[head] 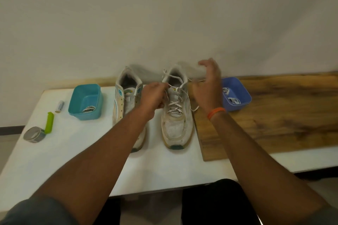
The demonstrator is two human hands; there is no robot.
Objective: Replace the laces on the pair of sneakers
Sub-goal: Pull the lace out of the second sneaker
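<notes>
One sneaker (128, 107) stands unlaced just left of the laced sneaker (176, 115) on the tabletop (164, 166), whose lace (174, 105) the left hand (152, 97) pinches while the right hand (206, 86) hovers loosely spread, so I judge removal about half done, relacing untouched

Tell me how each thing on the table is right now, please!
Left sneaker: upright, no lace.
Right sneaker: upright, laced, lace ends loose.
Lace: pinched by the left hand's fingers.
Left hand: gripping the lace.
Right hand: raised beside the right sneaker, fingers curled; grip unclear.
Teal tub: open, lace coiled inside.
Blue tub: open, laces inside.
Battery: lying flat.
Tape roll: lying flat.
</notes>
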